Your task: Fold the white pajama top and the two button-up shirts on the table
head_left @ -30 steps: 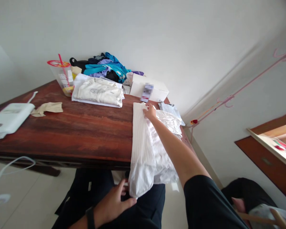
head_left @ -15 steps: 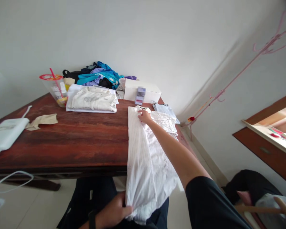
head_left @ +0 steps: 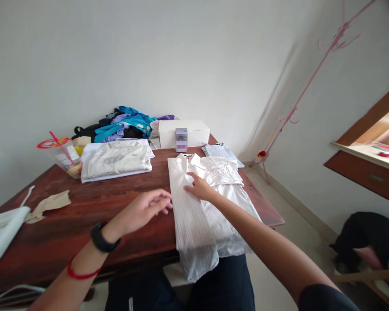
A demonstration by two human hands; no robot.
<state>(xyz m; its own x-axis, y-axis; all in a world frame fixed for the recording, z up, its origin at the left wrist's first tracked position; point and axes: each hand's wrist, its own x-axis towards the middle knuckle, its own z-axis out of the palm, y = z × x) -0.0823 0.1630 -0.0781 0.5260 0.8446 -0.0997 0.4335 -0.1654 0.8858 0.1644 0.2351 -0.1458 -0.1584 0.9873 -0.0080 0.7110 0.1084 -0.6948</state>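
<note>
A white striped shirt (head_left: 194, 224) lies on the dark red wooden table, its left side folded inward and its lower end hanging over the front edge. My right hand (head_left: 199, 186) is on the shirt below the collar (head_left: 189, 159), fingers spread and touching the cloth. My left hand (head_left: 149, 208), with a black band at the wrist, is over the table just left of the shirt. Its fingers are loosely bent and apart, with nothing in them. A folded sleeve (head_left: 225, 170) lies across the right part of the shirt.
Folded white clothes (head_left: 116, 162) and a plastic cup with a red straw (head_left: 63, 155) stand at the left. Behind are a heap of blue and black clothes (head_left: 126, 125) and a white box (head_left: 197, 131). Folded light-blue cloth (head_left: 222, 151) lies at the table's far right.
My left hand has let go of the shirt's lower end and risen to the table beside it. My right hand has slid down from the collar. The lower end now hangs loose.
</note>
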